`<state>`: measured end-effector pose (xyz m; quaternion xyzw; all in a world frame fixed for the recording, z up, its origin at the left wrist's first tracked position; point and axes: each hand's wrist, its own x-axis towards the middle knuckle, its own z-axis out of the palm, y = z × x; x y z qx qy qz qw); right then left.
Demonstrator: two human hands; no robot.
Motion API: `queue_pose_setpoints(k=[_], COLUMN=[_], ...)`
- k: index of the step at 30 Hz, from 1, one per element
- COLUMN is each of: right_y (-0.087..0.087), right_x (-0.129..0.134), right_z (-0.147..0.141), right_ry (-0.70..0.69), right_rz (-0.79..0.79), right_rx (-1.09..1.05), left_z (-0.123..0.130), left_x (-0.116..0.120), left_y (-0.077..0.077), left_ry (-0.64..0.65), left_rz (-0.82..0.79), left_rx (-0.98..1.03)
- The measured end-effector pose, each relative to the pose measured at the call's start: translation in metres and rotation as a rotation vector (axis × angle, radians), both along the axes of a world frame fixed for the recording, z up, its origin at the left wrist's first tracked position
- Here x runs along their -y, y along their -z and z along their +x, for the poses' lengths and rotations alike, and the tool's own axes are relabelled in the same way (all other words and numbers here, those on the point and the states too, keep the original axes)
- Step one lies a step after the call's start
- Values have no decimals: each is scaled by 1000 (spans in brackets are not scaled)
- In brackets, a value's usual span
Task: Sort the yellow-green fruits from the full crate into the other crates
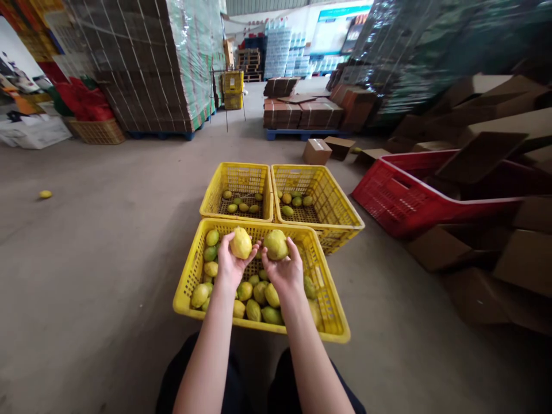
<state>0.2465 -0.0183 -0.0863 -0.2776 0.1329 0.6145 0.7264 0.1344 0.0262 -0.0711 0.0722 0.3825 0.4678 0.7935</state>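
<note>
My left hand (231,265) holds a yellow lemon (241,244), its fingers curled round the fruit from below. In my right hand (284,270) rests a greener, rounder lemon (276,245), cupped between thumb and fingers. Both hands are raised over the near yellow crate (334,287), side by side and a little apart. Several yellow and green lemons (260,292) lie inside that crate, some hidden behind my hands and forearms. Beyond it stand a back left yellow crate (207,192) and a back right yellow crate (340,201), each with several lemons on its bottom.
To the right is a red crate (401,198) among open cardboard boxes (448,244). A single lemon (45,195) lies on the floor at far left. Wrapped pallet stacks (142,69) rise behind, and a blue pallet (297,134) bears flattened cartons.
</note>
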Motion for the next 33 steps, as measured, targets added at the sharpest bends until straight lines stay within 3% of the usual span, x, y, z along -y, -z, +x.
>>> queue_pose_setpoints(k=[5, 12, 17, 23, 27, 30, 33], right_y=[4, 9, 15, 17, 11, 6, 6], right_x=[-2, -4, -6, -8, -8, -10, -13], right_z=[6, 6, 7, 5, 2, 1, 0], right_ry=[8, 20, 9, 38, 53, 108, 76], right_rz=[-147, -175, -209, -146, -9, -8, -27], right_rx=[-94, -45, 14, 125, 187, 239, 291], left_z=[1, 2, 8, 14, 12, 11, 12], left_x=[-4, -6, -9, -11, -12, -14, -15], left_y=[10, 18, 20, 20, 18, 19, 19], left_ry=[61, 107, 60, -71, -48, -44, -40], left_rz=[-173, -177, -208, -203, -161, -137, -111], left_rx=[120, 169, 144, 45, 66, 50, 52])
